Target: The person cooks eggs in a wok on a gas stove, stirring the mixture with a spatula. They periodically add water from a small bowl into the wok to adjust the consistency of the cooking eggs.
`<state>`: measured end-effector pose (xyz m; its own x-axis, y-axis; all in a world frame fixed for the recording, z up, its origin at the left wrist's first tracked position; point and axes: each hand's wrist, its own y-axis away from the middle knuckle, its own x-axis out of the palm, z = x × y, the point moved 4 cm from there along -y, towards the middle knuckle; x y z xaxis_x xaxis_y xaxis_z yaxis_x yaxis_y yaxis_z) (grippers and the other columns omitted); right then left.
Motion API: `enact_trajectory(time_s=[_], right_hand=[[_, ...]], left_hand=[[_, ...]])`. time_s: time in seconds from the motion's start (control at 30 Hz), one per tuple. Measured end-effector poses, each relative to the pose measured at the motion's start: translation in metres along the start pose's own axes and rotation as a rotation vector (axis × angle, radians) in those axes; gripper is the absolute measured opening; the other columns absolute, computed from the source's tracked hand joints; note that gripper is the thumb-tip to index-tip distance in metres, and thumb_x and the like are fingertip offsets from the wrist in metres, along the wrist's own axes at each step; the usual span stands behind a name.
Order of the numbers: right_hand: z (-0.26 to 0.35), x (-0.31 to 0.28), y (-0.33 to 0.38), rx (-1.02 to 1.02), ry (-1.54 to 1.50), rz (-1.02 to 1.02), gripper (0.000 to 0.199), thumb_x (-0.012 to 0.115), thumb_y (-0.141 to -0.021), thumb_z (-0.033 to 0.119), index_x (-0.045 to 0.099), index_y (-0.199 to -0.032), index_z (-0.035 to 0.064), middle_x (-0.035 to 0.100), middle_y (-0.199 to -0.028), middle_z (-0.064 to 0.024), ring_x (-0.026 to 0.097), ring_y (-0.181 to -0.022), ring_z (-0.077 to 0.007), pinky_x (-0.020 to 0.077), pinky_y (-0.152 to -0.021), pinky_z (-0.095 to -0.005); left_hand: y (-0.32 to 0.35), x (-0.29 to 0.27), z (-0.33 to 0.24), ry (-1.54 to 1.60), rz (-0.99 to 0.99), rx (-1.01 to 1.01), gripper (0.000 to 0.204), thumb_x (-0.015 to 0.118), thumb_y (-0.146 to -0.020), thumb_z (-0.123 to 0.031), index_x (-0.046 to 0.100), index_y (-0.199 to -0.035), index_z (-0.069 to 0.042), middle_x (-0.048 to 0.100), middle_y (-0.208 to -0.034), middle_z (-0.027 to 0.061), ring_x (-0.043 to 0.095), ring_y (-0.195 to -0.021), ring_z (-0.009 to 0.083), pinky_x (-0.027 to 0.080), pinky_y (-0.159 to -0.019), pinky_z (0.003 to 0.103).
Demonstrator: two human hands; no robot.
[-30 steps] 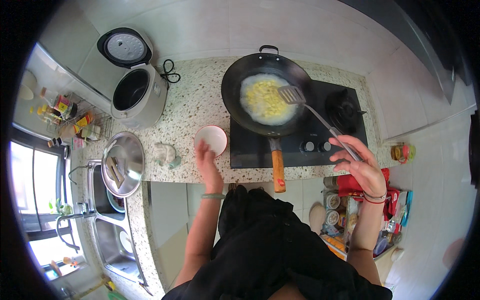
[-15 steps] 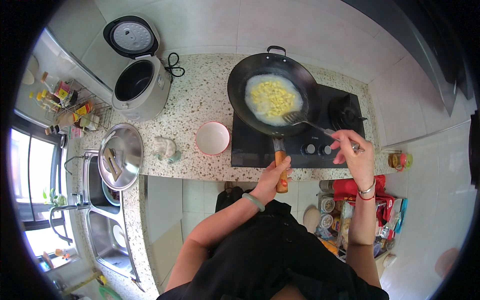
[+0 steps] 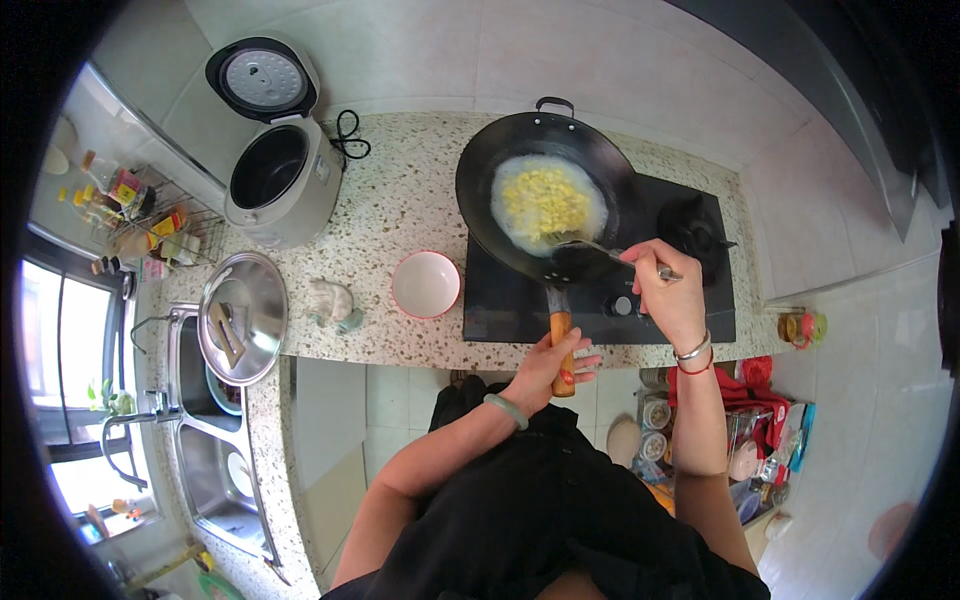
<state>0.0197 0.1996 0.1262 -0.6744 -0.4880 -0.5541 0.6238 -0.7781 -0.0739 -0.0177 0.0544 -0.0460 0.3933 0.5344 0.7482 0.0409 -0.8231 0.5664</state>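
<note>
A black wok [image 3: 610, 180] sits on the stove, with small yellow pieces [image 3: 545, 200] in whitish, cloudy liquid inside it. Its wooden handle [image 3: 562, 355] points toward me. My left hand [image 3: 545, 368] holds that handle loosely, thumb over it, the fingertips stretched out past its right side. In my right hand [image 3: 668, 295] is the handle of a metal slotted turner [image 3: 605, 249]. The turner's head dips into the near edge of the food, partly hidden by it. My right fingers are closed around the turner, above the stove's front right part.
A black gas stove [image 3: 500, 305] carries the wok; a bare burner [image 3: 692, 225] is at its right. Left of it stand a white bowl [image 3: 426, 284], a small figurine [image 3: 333, 303], a metal lid [image 3: 262, 320] and an open rice cooker [image 3: 285, 190]. A sink [image 3: 215, 480] lies far left.
My right hand and the turner have moved left, the turner's head now further into the food. My left fingers have loosened and stretched out at the handle.
</note>
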Motion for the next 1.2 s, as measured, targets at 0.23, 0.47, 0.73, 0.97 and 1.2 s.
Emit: enact_trajectory(time_s=[0.23, 0.47, 0.73, 0.97, 1.2], right_hand=[[-0.018, 0.011, -0.015, 0.056, -0.109, -0.024, 0.02, 0.051, -0.091, 0.012, 0.068, -0.084, 0.0038, 0.054, -0.053, 0.0, 0.051, -0.044, -0.0059, 0.0369, -0.041, -0.0223], [-0.03, 0.024, -0.028, -0.001, -0.138, -0.055, 0.019, 0.051, -0.09, 0.013, 0.067, -0.084, 0.0039, 0.054, -0.053, -0.0002, 0.052, -0.044, -0.0068, 0.0381, -0.04, -0.0232], [-0.031, 0.034, -0.039, -0.078, -0.083, -0.092, 0.016, 0.053, -0.088, 0.011, 0.066, -0.083, 0.0031, 0.056, -0.053, -0.0032, 0.056, -0.045, -0.0092, 0.0407, -0.043, -0.0243], [-0.04, 0.038, -0.044, -0.029, -0.254, -0.047, 0.018, 0.052, -0.092, 0.011, 0.068, -0.091, 0.0026, 0.06, -0.062, -0.0034, 0.057, -0.049, -0.0084, 0.0425, -0.045, -0.0224], [-0.004, -0.024, -0.017, 0.131, -0.258, -0.028, 0.02, 0.051, -0.093, 0.011, 0.068, -0.091, 0.0031, 0.059, -0.064, -0.0013, 0.053, -0.048, -0.0059, 0.0415, -0.044, -0.0198]], left_hand=[[-0.001, -0.001, 0.001, -0.023, 0.003, 0.001, 0.048, 0.057, -0.095, -0.032, 0.038, -0.129, -0.005, 0.053, -0.126, 0.016, 0.061, -0.104, 0.0291, 0.057, -0.079, 0.039], [0.0, 0.0, 0.0, -0.044, -0.008, 0.005, 0.047, 0.057, -0.095, -0.032, 0.038, -0.128, -0.004, 0.053, -0.126, 0.0156, 0.061, -0.104, 0.029, 0.058, -0.078, 0.039], [-0.001, 0.0, 0.002, -0.054, -0.004, 0.016, 0.046, 0.056, -0.095, -0.033, 0.039, -0.128, -0.005, 0.053, -0.125, 0.0153, 0.062, -0.103, 0.0289, 0.058, -0.078, 0.039], [-0.001, -0.001, 0.001, -0.038, -0.008, 0.03, 0.045, 0.056, -0.095, -0.032, 0.039, -0.128, -0.005, 0.053, -0.126, 0.0152, 0.062, -0.102, 0.0287, 0.057, -0.077, 0.039], [0.002, 0.001, 0.0, -0.03, -0.009, 0.027, 0.049, 0.055, -0.096, -0.031, 0.036, -0.132, -0.005, 0.051, -0.129, 0.0171, 0.061, -0.105, 0.0297, 0.057, -0.079, 0.04]])
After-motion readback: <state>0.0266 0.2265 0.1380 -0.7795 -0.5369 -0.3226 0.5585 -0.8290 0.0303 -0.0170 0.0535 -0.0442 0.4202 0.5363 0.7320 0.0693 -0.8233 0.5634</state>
